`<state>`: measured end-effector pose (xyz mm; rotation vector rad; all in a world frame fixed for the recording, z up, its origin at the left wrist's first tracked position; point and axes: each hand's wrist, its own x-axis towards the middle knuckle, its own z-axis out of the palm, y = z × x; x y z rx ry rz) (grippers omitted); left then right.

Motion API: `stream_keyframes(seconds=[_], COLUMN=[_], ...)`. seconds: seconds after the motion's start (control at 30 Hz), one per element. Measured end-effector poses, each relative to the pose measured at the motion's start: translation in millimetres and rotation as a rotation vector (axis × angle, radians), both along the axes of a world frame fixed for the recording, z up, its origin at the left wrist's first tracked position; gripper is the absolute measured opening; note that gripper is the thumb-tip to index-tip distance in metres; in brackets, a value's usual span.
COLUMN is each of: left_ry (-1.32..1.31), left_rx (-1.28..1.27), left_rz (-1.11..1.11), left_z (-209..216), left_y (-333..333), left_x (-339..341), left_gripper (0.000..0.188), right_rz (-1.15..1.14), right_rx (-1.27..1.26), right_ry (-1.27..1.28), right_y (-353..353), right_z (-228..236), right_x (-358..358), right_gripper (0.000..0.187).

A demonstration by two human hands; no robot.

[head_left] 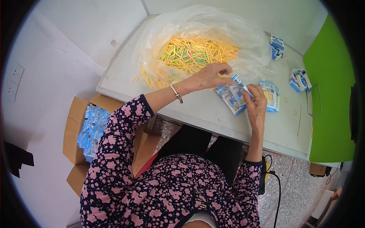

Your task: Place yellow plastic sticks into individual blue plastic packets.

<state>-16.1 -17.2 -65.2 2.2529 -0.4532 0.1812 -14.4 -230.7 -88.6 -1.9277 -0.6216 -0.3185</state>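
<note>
The left hand (208, 77) pinches yellow sticks (224, 76) just beside the blue-striped packet (240, 83) gripped by the right hand (257, 105).

Clock centred betw. L hand (213, 78) & R hand (257, 100); held pkt (238, 81) plugs their gap. Bulky clear bag (205, 19) w/ sticks (201, 51) blocks 10–12. Flat pkts (271, 97) obstruct approx. 4; folded pkts (299, 80), then green panel (330, 87), close off 3. Free: bare table (275, 131) nr 5, plus narrower front strip at 8.
</note>
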Motion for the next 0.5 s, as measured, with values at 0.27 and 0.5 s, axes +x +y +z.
stream_keyframes(seconds=[0.27,0.5], left_ry=[0.302,-0.030], left_rx=[-0.236,-0.041], left_rz=[-0.037,0.065], left_z=[19,6], left_y=[-5,14], left_x=[-16,-43], left_gripper=[0.018,0.019], right_rz=[0.176,0.307], right_rx=[0.148,0.142], right_ry=[0.357,0.479], right_y=[9,32], right_z=[16,0], right_x=[-8,-12], right_gripper=[0.011,0.014])
